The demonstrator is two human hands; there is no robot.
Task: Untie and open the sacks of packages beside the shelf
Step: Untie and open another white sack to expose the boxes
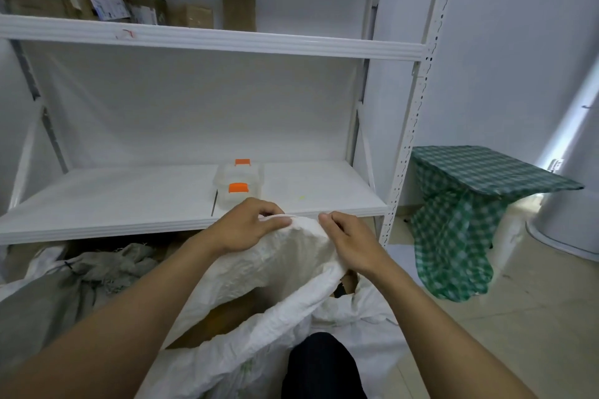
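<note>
Both hands pinch the far rim of the white sack (259,272): left hand (249,225) and right hand (348,241) near each other. The sack gapes in front of the shelf (207,39), brown packages (227,317) inside; a grey sack (64,288) slumps at its left.

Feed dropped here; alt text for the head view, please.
The left hand and right hand grip the raised rim of an open white sack, brown cardboard visible inside. Behind, a white shelf holds a clear box with orange latches; a grey sack lies at left.
</note>
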